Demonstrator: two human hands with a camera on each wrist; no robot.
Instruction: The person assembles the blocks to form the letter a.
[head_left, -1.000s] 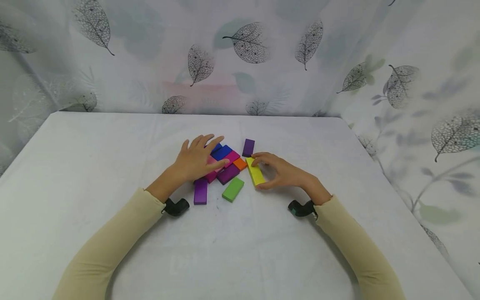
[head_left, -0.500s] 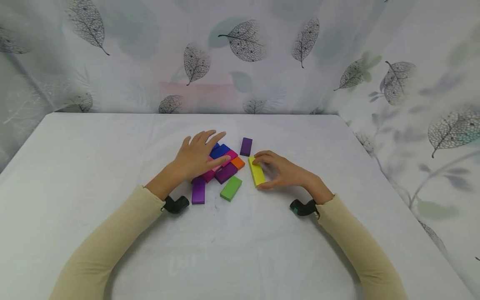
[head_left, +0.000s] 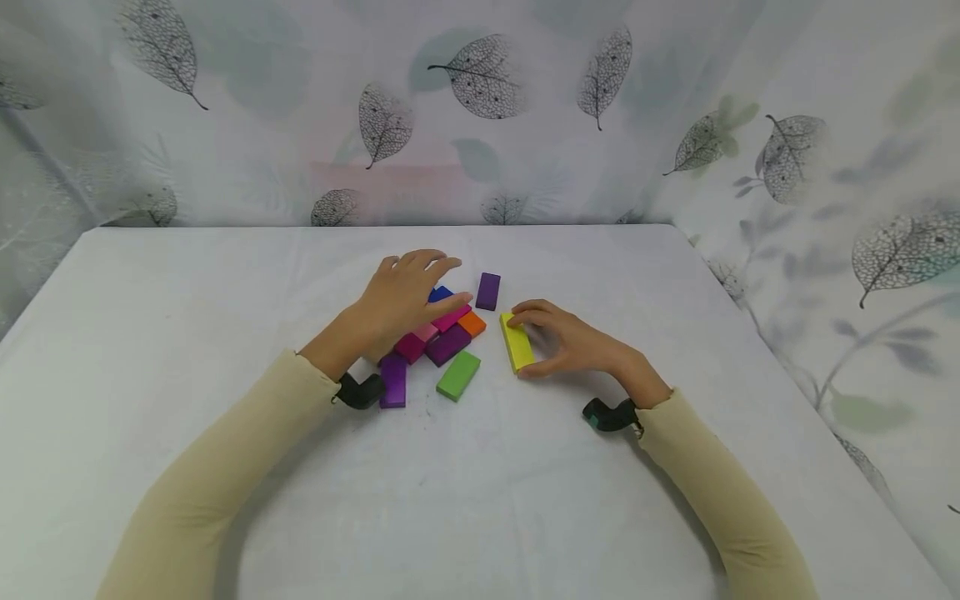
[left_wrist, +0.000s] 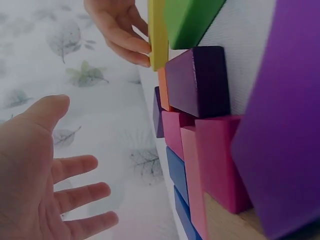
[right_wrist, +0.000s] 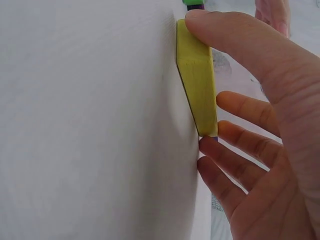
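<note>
My right hand (head_left: 566,342) pinches a long yellow block (head_left: 517,343) between thumb and fingertips, at its near and far ends. In the right wrist view, this yellow block (right_wrist: 200,95) lies on the white tabletop, thumb on one end. Over the left part of a cluster of coloured blocks is my left hand (head_left: 401,300), fingers spread and holding nothing. Below and beside it are a magenta block (head_left: 452,320), an orange block (head_left: 472,323), a dark purple block (head_left: 448,345) and a blue block (head_left: 440,293). A bare wood block (left_wrist: 227,220) shows in the left wrist view.
A green block (head_left: 458,376) lies in front of the cluster, and a violet block (head_left: 393,382) at its near left. Behind, a separate purple block (head_left: 488,292) sits alone. Leaf-patterned curtains (head_left: 480,83) border the white table (head_left: 450,492) at the back and right.
The yellow block has slid a little right with my right hand, opening a gap from the orange block. My left hand has shifted up and right, uncovering more blocks at the near left.
</note>
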